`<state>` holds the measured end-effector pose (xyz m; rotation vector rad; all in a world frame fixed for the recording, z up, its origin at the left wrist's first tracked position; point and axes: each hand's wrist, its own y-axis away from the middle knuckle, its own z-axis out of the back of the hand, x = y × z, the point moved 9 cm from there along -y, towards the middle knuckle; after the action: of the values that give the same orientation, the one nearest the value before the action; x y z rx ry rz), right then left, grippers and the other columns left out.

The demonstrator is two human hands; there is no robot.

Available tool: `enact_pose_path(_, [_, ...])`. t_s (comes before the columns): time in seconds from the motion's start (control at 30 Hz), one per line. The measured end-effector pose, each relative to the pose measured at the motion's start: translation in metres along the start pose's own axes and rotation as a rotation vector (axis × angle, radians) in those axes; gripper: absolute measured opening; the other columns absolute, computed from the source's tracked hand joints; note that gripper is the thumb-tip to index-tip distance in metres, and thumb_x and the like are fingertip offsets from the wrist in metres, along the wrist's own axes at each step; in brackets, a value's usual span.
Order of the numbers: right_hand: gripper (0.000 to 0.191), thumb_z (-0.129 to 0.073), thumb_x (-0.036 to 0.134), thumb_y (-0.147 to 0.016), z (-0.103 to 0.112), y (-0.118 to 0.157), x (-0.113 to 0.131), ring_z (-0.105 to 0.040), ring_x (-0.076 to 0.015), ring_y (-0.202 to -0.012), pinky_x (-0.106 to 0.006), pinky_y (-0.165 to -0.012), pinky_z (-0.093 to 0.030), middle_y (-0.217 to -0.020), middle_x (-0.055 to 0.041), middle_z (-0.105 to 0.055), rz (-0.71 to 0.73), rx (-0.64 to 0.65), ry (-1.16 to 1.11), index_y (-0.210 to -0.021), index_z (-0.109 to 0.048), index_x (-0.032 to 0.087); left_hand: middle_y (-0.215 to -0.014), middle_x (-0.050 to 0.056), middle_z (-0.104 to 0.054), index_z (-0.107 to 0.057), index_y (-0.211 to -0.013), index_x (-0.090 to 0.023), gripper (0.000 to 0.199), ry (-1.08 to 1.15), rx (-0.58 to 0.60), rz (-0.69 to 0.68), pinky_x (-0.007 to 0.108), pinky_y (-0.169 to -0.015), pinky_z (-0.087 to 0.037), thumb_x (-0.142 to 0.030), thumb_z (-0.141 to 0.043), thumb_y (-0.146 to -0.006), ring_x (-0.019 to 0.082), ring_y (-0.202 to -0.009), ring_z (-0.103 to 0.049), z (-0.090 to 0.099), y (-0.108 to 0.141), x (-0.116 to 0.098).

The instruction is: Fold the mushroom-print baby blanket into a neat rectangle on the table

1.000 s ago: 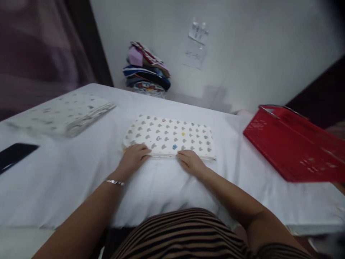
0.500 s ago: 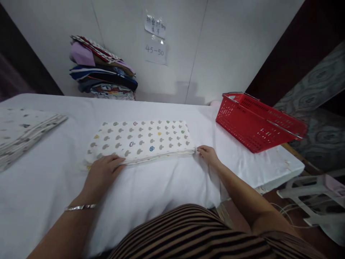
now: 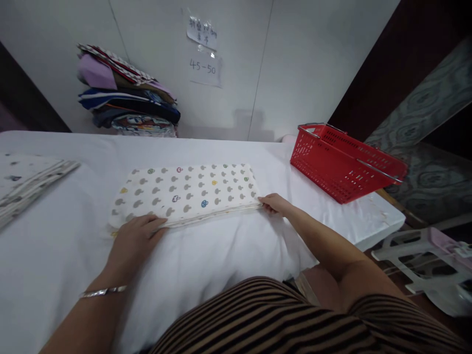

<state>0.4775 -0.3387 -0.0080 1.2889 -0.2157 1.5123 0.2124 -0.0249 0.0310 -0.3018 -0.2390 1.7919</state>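
Observation:
A white cloth (image 3: pixel 195 189) printed with grey and a few coloured mushrooms lies folded in a long rectangle on the white-covered table. At its near left corner is my left hand (image 3: pixel 138 241), a silver bracelet on the wrist; its fingers curl over the front edge with the thumb below. My right hand (image 3: pixel 273 203) pinches the near right corner between thumb and fingers. Several folded layers show along the near edge between both hands. Farther left lies another folded white cloth (image 3: pixel 29 179) with dark prints, touched by neither hand.
A red plastic basket (image 3: pixel 342 164) with metal handles stands on the table at the right. Against the wall at the back left rises a stack of folded fabrics (image 3: pixel 129 93). Paper signs (image 3: pixel 204 69) hang on the wall. A white plastic stool (image 3: pixel 424 260) is beyond the table's right end.
My right hand has come left onto the cloth's near right corner and closed on it. The left hand stays at the near left corner. The whole view has shifted slightly.

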Motion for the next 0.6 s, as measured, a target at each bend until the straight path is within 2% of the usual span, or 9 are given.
enact_pose_path(0.1, [0.034, -0.068, 0.035, -0.077, 0.001, -0.003, 0.007, -0.040, -0.0057, -0.035, -0.019, -0.033, -0.022, -0.044, 0.0038, -0.049, 0.027, 0.013, -0.012, -0.057, -0.048, 0.017, -0.109, 0.012, -0.063, -0.069, -0.105, -0.016, 0.046, 0.010, -0.003, 0.007, 0.041, -0.087, -0.042, -0.042, -0.035, -0.088, 0.028, -0.102, -0.055, 0.000, 0.001, 0.001])
enact_pose_path(0.2, [0.032, -0.067, 0.030, -0.077, 0.008, -0.008, 0.012, -0.037, -0.0043, -0.035, -0.018, -0.034, -0.020, -0.043, 0.0059, -0.046, 0.072, -0.029, -0.073, -0.057, -0.045, 0.017, -0.109, 0.012, -0.063, -0.069, -0.105, -0.016, 0.045, 0.002, -0.009, -0.008, 0.041, -0.086, -0.043, -0.042, -0.035, -0.089, 0.028, -0.101, -0.055, 0.000, 0.001, 0.000])
enact_pose_path(0.43, [0.033, -0.064, 0.037, -0.077, 0.007, -0.017, -0.014, -0.036, -0.0062, -0.031, -0.020, -0.033, -0.020, -0.036, 0.0049, -0.046, -0.007, -0.025, 0.158, -0.056, -0.048, 0.018, -0.109, 0.012, -0.063, -0.069, -0.104, -0.017, 0.046, 0.002, -0.007, 0.000, 0.041, -0.085, -0.043, -0.042, -0.035, -0.087, 0.028, -0.101, -0.055, -0.002, 0.000, 0.002])
enact_pose_path(0.6, [0.033, -0.065, 0.039, -0.078, 0.007, -0.017, -0.017, -0.038, -0.0067, -0.031, -0.020, -0.032, -0.021, -0.038, 0.0040, -0.048, -0.032, -0.038, 0.202, -0.058, -0.049, 0.018, -0.108, 0.012, -0.064, -0.069, -0.104, -0.017, 0.047, 0.034, 0.008, 0.016, 0.042, -0.087, -0.043, -0.042, -0.034, -0.087, 0.028, -0.101, -0.055, -0.001, 0.000, 0.002])
